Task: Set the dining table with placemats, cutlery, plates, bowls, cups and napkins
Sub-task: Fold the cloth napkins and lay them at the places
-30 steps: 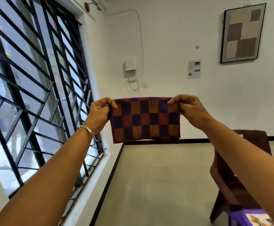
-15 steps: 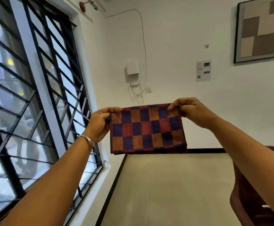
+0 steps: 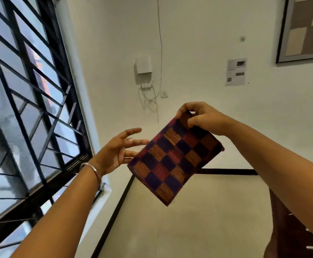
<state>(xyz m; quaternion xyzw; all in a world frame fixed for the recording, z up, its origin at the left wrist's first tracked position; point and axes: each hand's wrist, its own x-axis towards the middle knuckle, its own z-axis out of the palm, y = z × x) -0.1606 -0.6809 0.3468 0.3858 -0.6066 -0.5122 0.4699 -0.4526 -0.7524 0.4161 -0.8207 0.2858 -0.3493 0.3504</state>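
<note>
A folded checked napkin [image 3: 172, 161] in purple, red and orange hangs tilted in the air in front of me. My right hand [image 3: 201, 118] pinches its upper corner between thumb and fingers. My left hand [image 3: 118, 149] is just left of the cloth with its fingers spread and straight, the fingertips close to the napkin's left edge; whether they touch it is unclear. A bangle sits on my left wrist. No table, plates or cutlery are in view.
A barred window [image 3: 27, 112] fills the left side. A dark brown chair [image 3: 289, 229] stands at the lower right. The white wall ahead carries a small box with cables [image 3: 144, 67], a paper notice [image 3: 235, 71] and a framed picture [image 3: 308, 28].
My left hand has let go of the napkin's left corner and opened. The napkin, held level by both hands before, now hangs slanted from my right hand alone.
</note>
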